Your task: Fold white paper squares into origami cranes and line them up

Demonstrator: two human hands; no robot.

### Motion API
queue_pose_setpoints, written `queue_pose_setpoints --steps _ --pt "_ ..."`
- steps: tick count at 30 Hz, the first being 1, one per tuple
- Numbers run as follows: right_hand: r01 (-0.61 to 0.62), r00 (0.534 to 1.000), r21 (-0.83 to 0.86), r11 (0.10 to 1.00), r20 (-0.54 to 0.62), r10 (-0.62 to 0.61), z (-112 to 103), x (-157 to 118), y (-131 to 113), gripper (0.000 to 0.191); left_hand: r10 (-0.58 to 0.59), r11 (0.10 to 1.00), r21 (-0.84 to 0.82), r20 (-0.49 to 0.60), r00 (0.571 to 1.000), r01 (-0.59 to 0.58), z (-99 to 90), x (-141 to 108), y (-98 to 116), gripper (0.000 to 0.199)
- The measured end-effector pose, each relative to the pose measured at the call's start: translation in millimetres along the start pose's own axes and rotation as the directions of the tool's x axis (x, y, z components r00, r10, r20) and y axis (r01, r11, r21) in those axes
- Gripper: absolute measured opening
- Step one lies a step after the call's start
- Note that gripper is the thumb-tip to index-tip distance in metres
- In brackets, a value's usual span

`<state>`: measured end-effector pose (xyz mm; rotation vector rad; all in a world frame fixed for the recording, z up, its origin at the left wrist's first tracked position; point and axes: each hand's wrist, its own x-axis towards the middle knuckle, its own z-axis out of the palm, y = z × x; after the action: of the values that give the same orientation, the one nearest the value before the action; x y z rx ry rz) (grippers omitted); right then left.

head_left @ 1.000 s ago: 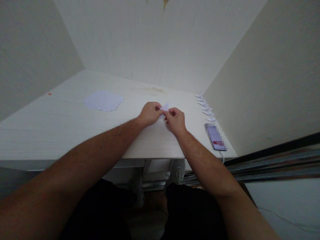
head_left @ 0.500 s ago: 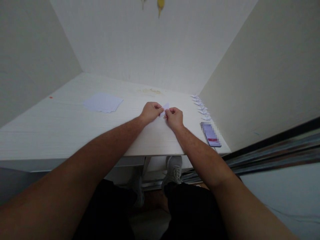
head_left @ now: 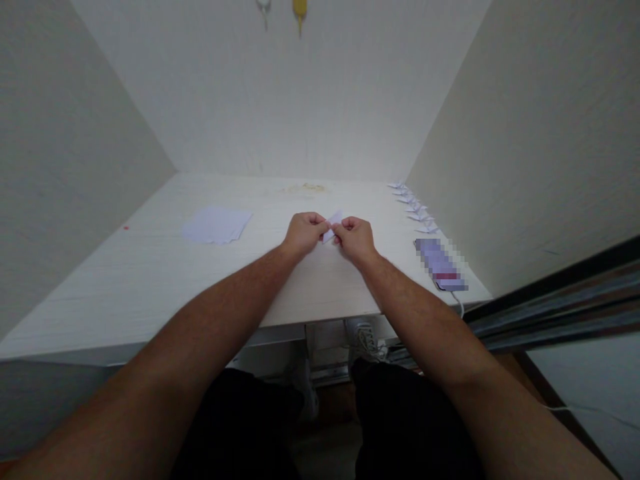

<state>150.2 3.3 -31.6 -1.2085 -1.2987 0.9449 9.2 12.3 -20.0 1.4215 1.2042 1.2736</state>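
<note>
Between my two hands is a small piece of folded white paper, held above the middle of the white table. My left hand pinches its left side between thumb and fingers. On its right side my right hand pinches it too, the two thumbs nearly touching. A loose stack of white paper sheets lies to the left of my hands. Several small folded white paper pieces stand in a row at the table's right side.
A phone with a white cable lies at the right edge of the white table. Walls rise behind and on both sides. A yellow item hangs on the back wall.
The view has shifted, so the table and walls appear moved. Both hands keep their pinch on the folded paper, which looks tilted a little more.
</note>
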Motion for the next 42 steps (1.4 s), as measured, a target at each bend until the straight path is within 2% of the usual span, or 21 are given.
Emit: queue_pose_setpoints --steps 4,7,11,16,21,25,30,37,42 --pt "-0.034 0.999 0.096 0.995 0.02 0.032 -1 -5 -4 0.022 -0.043 0.996 -0.081 0.003 0.999 0.043 -2.4 -2 0 0.012" --pt "0.048 0.999 0.163 0.986 0.013 -0.051 0 -10 -5 0.027 -0.124 0.967 -0.222 0.005 0.992 0.122 -4.1 -4 2 0.014" --pt "0.15 0.988 0.122 0.981 0.014 -0.153 1 -14 -2 0.024 -0.165 0.948 -0.272 0.015 0.986 0.163 -6.3 -6 4 0.019" --pt "0.188 0.982 0.081 0.979 0.016 -0.19 0 -13 0 0.012 -0.157 0.949 -0.266 0.064 0.986 0.169 -8.2 -9 7 0.014" --pt "0.133 0.991 0.153 0.979 -0.002 -0.135 0 -12 -5 0.011 -0.143 0.941 -0.291 0.121 0.982 0.172 -10.2 -11 10 0.009" --pt "0.113 0.994 0.156 0.981 -0.022 -0.111 -1 -13 -9 0.013 -0.145 0.928 -0.316 0.184 0.972 0.198 -10.9 -12 11 0.013" --pt "0.12 0.992 0.104 0.987 -0.059 -0.114 -2 -13 -11 0.012 -0.118 0.939 -0.296 0.198 0.973 0.174 -10.2 -13 11 0.019" --pt "0.15 0.984 0.063 0.987 -0.109 -0.142 -1 -14 -8 0.014 -0.077 0.951 -0.279 0.198 0.977 0.132 -10.0 -14 11 0.017" --pt "0.2 0.974 0.021 0.98 -0.11 -0.197 -3 -13 -7 0.004 -0.067 0.949 -0.292 0.185 0.98 0.12 -10.2 -14 12 0.016"
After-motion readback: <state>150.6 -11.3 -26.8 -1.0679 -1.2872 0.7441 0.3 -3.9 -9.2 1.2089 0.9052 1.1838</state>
